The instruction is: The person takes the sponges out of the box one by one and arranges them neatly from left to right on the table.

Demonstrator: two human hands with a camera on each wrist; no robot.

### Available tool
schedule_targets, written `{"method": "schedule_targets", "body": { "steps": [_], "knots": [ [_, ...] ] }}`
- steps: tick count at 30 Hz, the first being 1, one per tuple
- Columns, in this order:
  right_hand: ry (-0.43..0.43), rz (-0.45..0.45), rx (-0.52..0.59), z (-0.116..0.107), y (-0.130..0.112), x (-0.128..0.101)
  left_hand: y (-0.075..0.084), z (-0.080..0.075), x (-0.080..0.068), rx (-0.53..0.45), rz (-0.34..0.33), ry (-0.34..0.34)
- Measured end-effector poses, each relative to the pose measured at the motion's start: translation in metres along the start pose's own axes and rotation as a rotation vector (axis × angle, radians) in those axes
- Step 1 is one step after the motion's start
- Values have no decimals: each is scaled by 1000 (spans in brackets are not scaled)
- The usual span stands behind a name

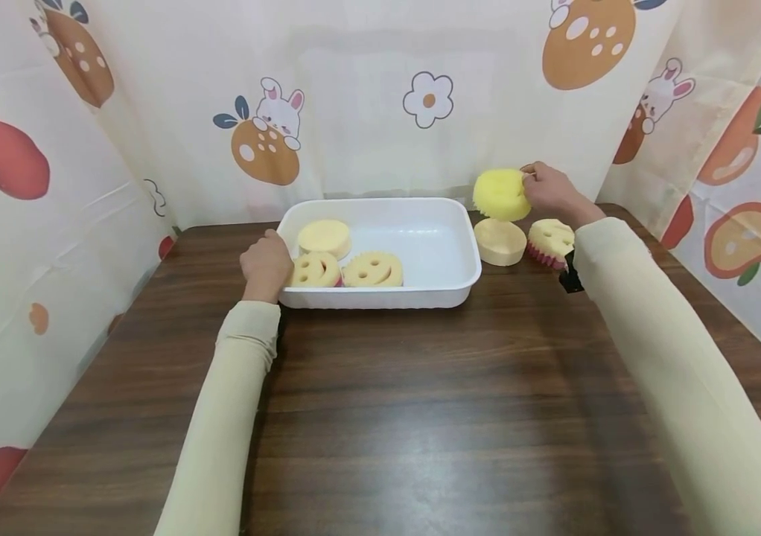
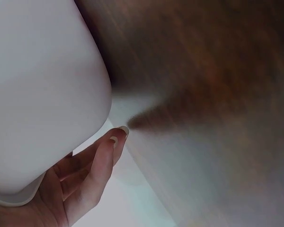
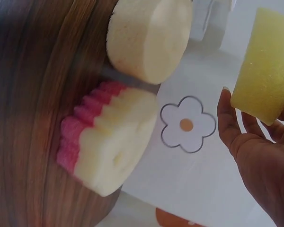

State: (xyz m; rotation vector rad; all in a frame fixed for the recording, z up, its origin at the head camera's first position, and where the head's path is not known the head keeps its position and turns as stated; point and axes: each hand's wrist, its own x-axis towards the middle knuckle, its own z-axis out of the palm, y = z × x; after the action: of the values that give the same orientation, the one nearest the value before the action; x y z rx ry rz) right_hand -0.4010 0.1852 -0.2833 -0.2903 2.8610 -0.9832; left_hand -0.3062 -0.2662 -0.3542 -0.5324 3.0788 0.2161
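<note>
On the worktop point(image 1: 380, 417) the white tray point(image 1: 430, 257) lies with its long axis running left to right, your left hand point(image 1: 266, 260) gripping its left end. Your right hand point(image 1: 550, 195), nearer the tray's right end, has its grip clamped on the edge of the yellow sponge point(image 1: 502, 195); that sponge is raised to the left of your grip, with the tray farther left and lower.

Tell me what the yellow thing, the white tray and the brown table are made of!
Yellow thing: probably matte sponge; it looks rough and speckled.
White tray: likely smooth plastic; it has rounded corners and a soft shine.
Brown table: wood or wood-look laminate; streaky grain, slight shine.
</note>
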Motion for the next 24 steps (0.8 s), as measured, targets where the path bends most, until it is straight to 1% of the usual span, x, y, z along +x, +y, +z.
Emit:
{"method": "schedule_targets", "body": {
  "steps": [4,7,13,24],
  "knots": [
    [25,6,-19,-5,10,-1,0,-1,0,-2,-1,3],
    [25,11,-38,-8,16,-1,1,-1,-2,-1,-2,3],
    [24,30,-26,-14,27,-5,0,0,-2,3,6,11],
    [15,8,-83,-22,47,-14,0,1,-1,4,4,12]
  ]
}}
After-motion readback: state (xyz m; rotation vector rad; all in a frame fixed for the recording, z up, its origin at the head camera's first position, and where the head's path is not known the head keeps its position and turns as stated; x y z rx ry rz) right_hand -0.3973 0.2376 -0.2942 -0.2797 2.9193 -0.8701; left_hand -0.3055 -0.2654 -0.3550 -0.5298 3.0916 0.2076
